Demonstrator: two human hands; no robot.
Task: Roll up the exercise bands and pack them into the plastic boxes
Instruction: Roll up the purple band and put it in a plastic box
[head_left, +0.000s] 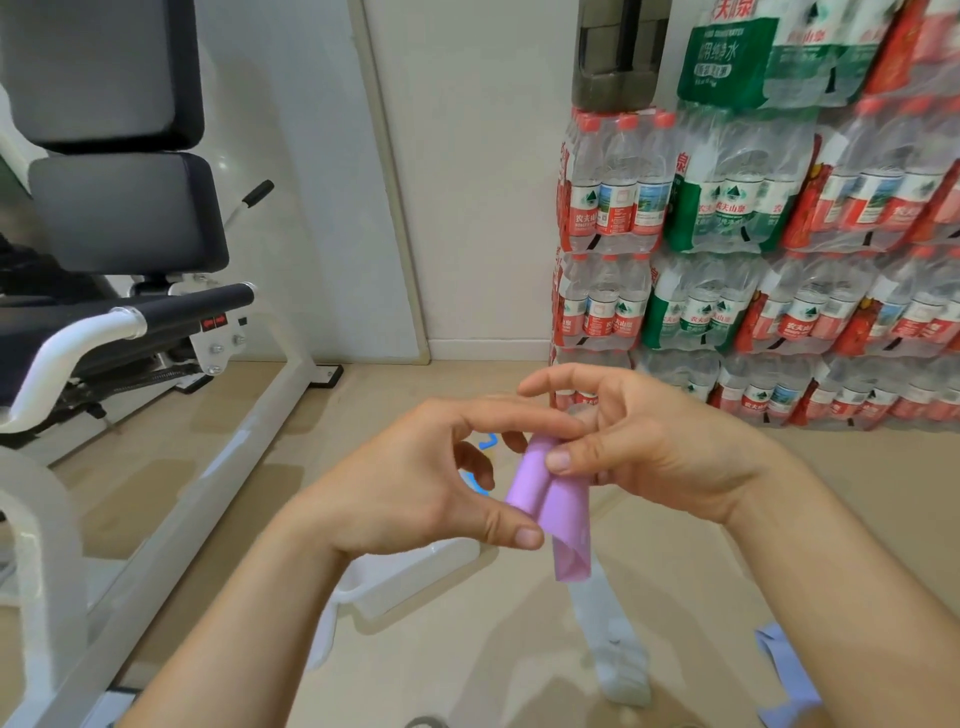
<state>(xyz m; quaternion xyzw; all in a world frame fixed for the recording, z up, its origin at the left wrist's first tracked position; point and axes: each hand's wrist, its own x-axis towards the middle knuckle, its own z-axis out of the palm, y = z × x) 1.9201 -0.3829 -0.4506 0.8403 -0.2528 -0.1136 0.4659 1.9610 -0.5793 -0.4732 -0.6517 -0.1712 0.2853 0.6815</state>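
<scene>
Beige floor (857, 499), white wall (467, 208), water packs (779, 249) | left hand (415, 488) and right hand (654, 441) pinch pink band (550, 509) | plastic box (410, 577) beneath

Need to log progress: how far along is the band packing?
Early. Done: nothing that shows; no rolled band is visible in the clear plastic box, itself partly hidden. In hand: the left hand and right hand pinch a purple band, partly rolled. Left: a pale grey band and a lavender band lie unrolled on the floor.
</scene>
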